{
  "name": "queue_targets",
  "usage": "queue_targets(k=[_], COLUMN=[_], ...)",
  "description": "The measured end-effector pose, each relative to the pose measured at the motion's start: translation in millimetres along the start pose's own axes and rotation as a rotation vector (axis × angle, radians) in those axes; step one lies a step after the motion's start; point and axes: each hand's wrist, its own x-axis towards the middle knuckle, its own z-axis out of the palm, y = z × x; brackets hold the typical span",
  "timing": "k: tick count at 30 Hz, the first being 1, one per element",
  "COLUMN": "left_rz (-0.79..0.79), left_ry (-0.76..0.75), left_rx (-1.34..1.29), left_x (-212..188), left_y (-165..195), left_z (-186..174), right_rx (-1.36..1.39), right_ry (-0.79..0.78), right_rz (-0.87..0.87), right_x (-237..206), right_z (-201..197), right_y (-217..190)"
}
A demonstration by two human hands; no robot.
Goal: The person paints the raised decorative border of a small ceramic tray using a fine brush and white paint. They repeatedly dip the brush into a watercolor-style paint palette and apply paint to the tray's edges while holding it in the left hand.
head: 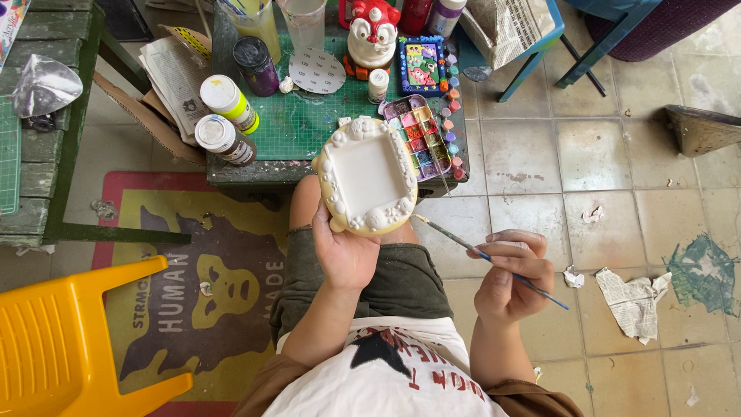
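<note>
Closest to us, our right hand [511, 276] pinches a thin blue-handled paintbrush [488, 257] between thumb and fingers, bristle tip pointing up and left toward the work. Our left hand [345, 251] is closed around the lower edge of an unglazed white ceramic frame [367, 176], holding it tilted over our knee, just in front of the low green work table [309, 127]. We judge the step in hand to be painting the frame's raised rim, part of which already shows pale yellow. To do it well, we keep the left grip on the bare lower edge, clear of wet colour, and turn the frame rather than the wrist holding the brush. We load the tip sparingly from the paint palette [421, 139], which sits on the table just beside the frame's right edge, and we work outward from the bumps so that colour does not pool in the recesses. We avoid the flat white centre. Paint bottles [226, 120] stand at the table's left, apart from the stroke path.
</note>
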Motion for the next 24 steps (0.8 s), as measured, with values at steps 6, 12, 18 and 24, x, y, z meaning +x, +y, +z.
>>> queue_targets(k=[6, 12, 18, 24], left_rz=[-0.007, 0.038, 0.063, 0.057], left_ry=[0.028, 0.046, 0.029, -0.015], left_rx=[0.023, 0.088, 0.147, 0.114], left_x=[1.4, 0.3, 0.8, 3.1], left_y=[-0.2, -0.9, -1.9, -2.7], left_z=[0.5, 2.5, 2.7, -1.3], right_rx=[0.056, 0.183, 0.063, 0.092], right_ry=[-0.038, 0.019, -0.010, -0.052], right_rz=[0.068, 0.111, 0.097, 0.164], right_x=[-0.9, -0.6, 1.0, 1.1], right_z=[-1.2, -1.9, -3.7, -8.3], right_y=[-5.6, -7.6, -4.6, -1.0])
